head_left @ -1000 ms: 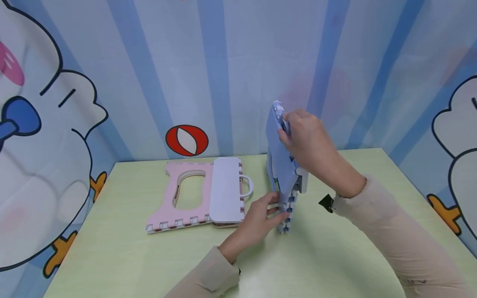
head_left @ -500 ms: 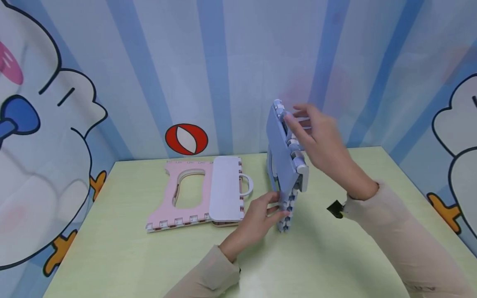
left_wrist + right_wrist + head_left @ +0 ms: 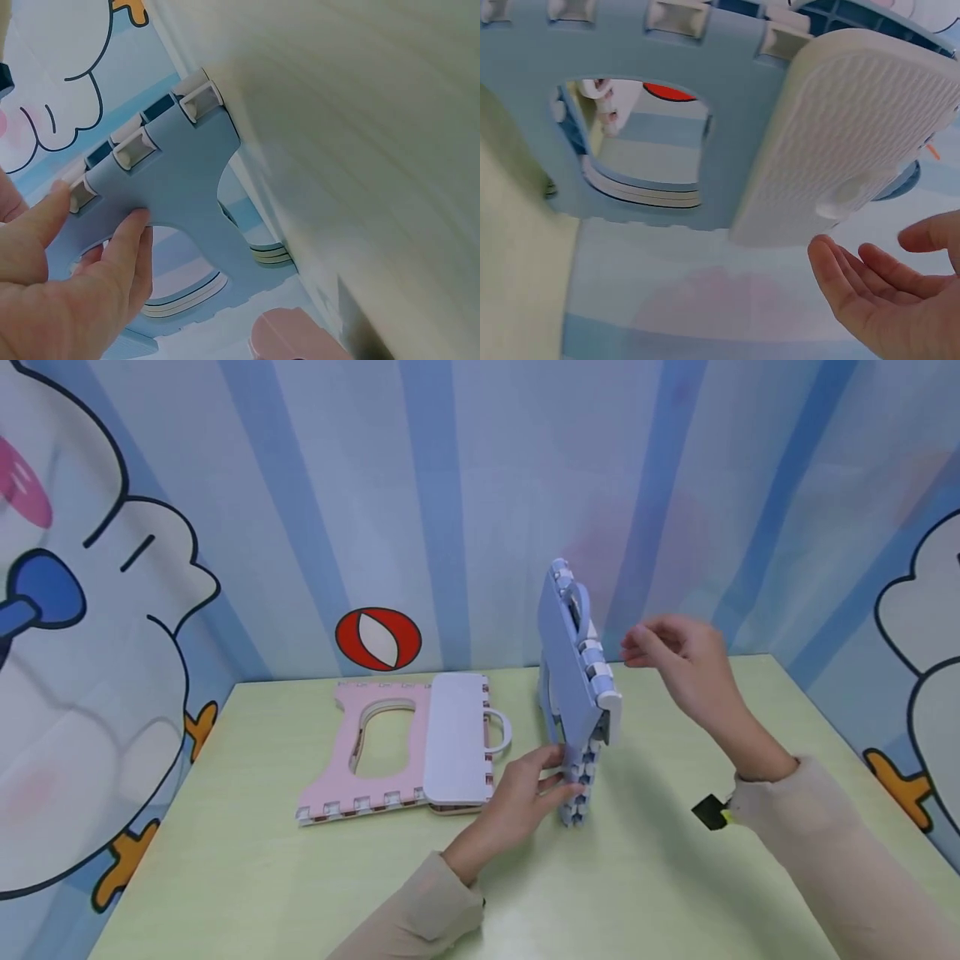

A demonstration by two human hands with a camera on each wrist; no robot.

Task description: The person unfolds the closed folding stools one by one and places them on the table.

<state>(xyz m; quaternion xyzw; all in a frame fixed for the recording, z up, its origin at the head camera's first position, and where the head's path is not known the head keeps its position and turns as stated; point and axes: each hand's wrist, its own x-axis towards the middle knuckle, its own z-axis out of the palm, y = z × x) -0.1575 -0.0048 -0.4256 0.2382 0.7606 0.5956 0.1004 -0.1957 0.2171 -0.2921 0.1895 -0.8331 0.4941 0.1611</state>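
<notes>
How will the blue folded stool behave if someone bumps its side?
Likely tippy: the blue stool stands tall on a narrow base, steadied by the left hand. Probably stiff, since its panels look like moulded plastic. Its hinge joints might let it swing partly open.

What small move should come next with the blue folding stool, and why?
Probably bring the right hand to the white seat panel and swing it outward: the left hand grips the blue folding stool, which stands folded on edge, while the right is free and apart from it.
</notes>
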